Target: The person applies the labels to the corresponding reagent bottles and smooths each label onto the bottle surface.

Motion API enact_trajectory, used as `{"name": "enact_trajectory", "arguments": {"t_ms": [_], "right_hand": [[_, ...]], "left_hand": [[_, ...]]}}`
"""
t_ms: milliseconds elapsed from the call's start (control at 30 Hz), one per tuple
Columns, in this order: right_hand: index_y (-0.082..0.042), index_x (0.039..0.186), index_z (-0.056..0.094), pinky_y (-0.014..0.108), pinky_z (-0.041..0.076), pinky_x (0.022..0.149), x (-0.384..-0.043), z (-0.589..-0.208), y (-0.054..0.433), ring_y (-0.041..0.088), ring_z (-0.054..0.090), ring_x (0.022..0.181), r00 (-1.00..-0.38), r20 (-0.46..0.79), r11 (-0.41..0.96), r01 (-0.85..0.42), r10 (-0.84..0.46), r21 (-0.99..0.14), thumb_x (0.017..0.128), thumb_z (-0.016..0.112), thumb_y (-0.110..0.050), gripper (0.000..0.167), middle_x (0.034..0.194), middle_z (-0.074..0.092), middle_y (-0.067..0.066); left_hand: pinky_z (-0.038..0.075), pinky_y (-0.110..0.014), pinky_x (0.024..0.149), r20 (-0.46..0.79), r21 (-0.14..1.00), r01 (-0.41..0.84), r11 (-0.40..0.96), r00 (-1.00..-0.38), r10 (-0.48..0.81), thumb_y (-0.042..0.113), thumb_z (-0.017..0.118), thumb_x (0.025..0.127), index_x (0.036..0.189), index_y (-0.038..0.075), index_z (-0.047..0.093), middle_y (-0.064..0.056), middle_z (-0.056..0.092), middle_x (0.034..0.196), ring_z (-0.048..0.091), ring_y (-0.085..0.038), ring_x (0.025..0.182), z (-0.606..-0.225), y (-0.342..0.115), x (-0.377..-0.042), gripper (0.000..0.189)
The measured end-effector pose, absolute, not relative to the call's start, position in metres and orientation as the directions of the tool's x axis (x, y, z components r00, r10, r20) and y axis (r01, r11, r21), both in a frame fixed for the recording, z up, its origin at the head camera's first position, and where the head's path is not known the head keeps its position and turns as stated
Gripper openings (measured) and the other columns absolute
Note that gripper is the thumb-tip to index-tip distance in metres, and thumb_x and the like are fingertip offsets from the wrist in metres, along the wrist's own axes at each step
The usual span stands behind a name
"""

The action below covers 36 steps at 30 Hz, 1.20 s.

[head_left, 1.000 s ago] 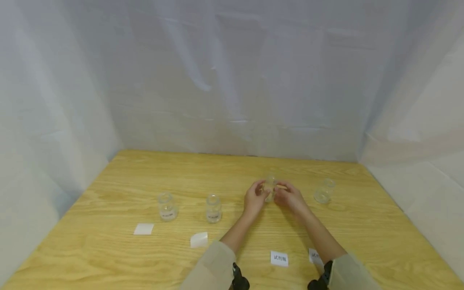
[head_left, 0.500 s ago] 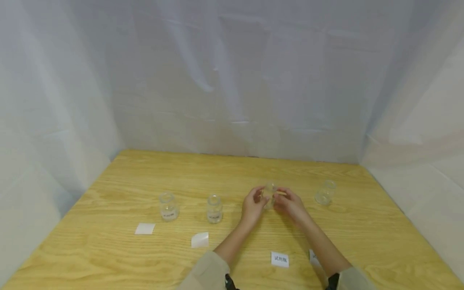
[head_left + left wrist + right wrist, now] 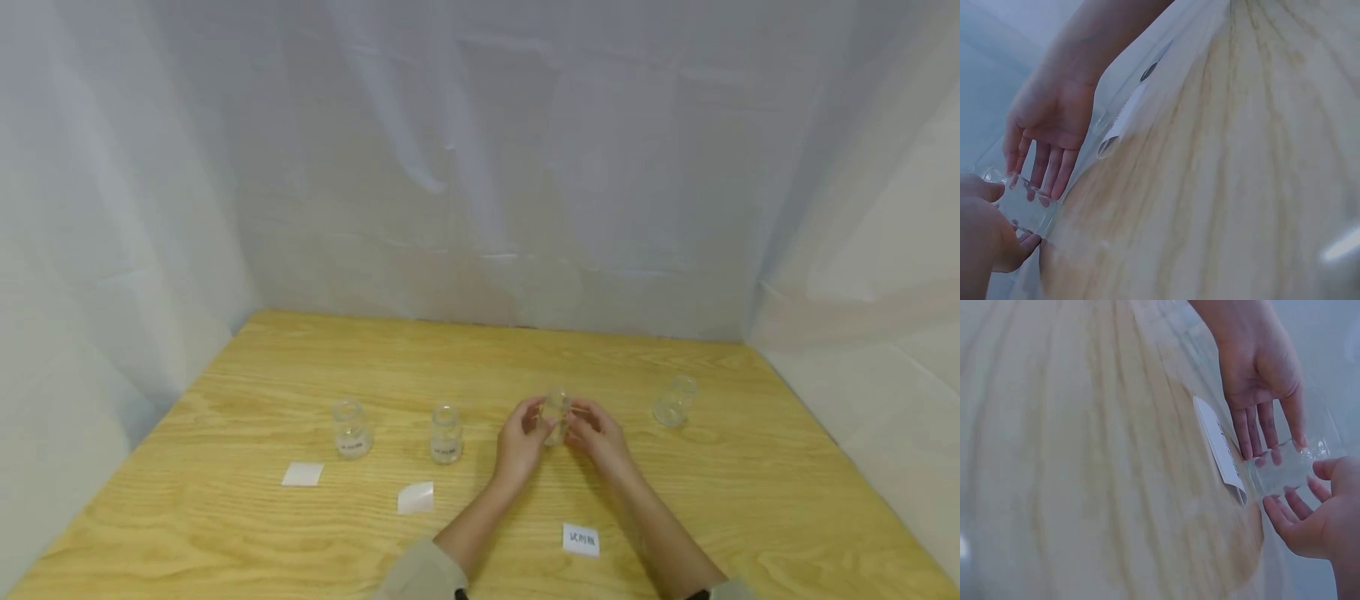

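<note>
A small clear glass bottle [image 3: 557,410] stands upright between my two hands, right of the table's middle in the head view. My left hand [image 3: 519,446] holds it from the left, thumb and fingers curled about its side. From the right, my right hand [image 3: 606,440] grips the same bottle with its thumb and fingertips. Both wrist views show fingers on opposite sides of the bottle [image 3: 1282,465]. Left of the hands stand two similar glass bottles, one nearer [image 3: 446,437] and one farther left [image 3: 351,432], each with a printed label low down.
Another glass bottle [image 3: 675,402] stands at the right. A card with printed characters [image 3: 581,540] lies in front of my hands. Two blank white paper squares, one curled [image 3: 416,497] and one flat [image 3: 302,474], lie at the left. White sheeting [image 3: 495,167] surrounds the wooden table [image 3: 187,508].
Both hands have drawn the bottle a little nearer to me. A second printed card at the right has gone out of sight behind my right forearm.
</note>
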State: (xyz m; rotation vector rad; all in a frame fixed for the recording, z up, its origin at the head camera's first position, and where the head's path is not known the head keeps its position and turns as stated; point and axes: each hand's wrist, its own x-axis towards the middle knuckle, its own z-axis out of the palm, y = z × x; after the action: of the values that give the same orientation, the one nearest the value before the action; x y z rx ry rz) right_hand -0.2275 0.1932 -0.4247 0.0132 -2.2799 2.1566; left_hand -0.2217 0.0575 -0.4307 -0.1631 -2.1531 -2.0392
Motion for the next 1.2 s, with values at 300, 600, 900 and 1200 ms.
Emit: {"name": "enact_trajectory", "arguments": {"t_ms": [300, 600, 900, 1200], "right_hand": [[0.005, 0.124, 0.047, 0.037, 0.048, 0.083, -0.22, -0.426, 0.189, 0.031, 0.055, 0.101, -0.999, 0.034, 0.067, -0.032, 0.026, -0.997, 0.094, 0.053, -0.01, 0.035, 0.118, 0.052, 0.021], [0.006, 0.124, 0.047, 0.036, 0.048, 0.084, -0.213, -0.426, 0.186, 0.029, 0.053, 0.103, -0.998, 0.057, 0.051, -0.057, 0.004, -0.997, 0.094, 0.05, -0.006, 0.033, 0.122, 0.05, 0.023], [0.007, 0.123, 0.048, 0.038, 0.049, 0.082, -0.207, -0.429, 0.184, 0.028, 0.054, 0.101, -0.996, 0.088, 0.036, -0.088, -0.014, -0.995, 0.093, 0.05, -0.003, 0.032, 0.119, 0.052, 0.024], [0.01, 0.123, 0.046, 0.038, 0.049, 0.083, -0.203, -0.43, 0.182, 0.03, 0.054, 0.102, -0.993, 0.106, 0.056, -0.108, -0.045, -0.993, 0.093, 0.049, -0.003, 0.033, 0.119, 0.05, 0.026]], "left_hand": [[0.046, -0.041, 0.087, 0.208, 0.977, 0.206, 0.057, -0.978, -0.026, 0.016, 0.063, 0.087, 0.121, 0.001, 0.055, -0.02, 0.056, 0.118, 0.054, -0.034, 0.105, -0.432, 0.054, -0.214, 0.038], [0.046, -0.04, 0.087, 0.183, 0.982, 0.18, 0.053, -0.982, -0.052, 0.011, 0.065, 0.086, 0.119, 0.002, 0.057, -0.02, 0.056, 0.117, 0.053, -0.034, 0.104, -0.431, 0.053, -0.206, 0.035], [0.047, -0.042, 0.084, 0.184, 0.98, 0.18, 0.08, -0.982, -0.047, 0.011, 0.066, 0.085, 0.117, 0.005, 0.057, -0.017, 0.057, 0.115, 0.054, -0.032, 0.1, -0.429, 0.048, -0.197, 0.034], [0.047, -0.041, 0.084, 0.154, 0.985, 0.15, 0.09, -0.987, -0.046, 0.013, 0.065, 0.085, 0.118, 0.006, 0.055, -0.013, 0.056, 0.114, 0.052, -0.03, 0.101, -0.427, 0.044, -0.191, 0.035]]}}
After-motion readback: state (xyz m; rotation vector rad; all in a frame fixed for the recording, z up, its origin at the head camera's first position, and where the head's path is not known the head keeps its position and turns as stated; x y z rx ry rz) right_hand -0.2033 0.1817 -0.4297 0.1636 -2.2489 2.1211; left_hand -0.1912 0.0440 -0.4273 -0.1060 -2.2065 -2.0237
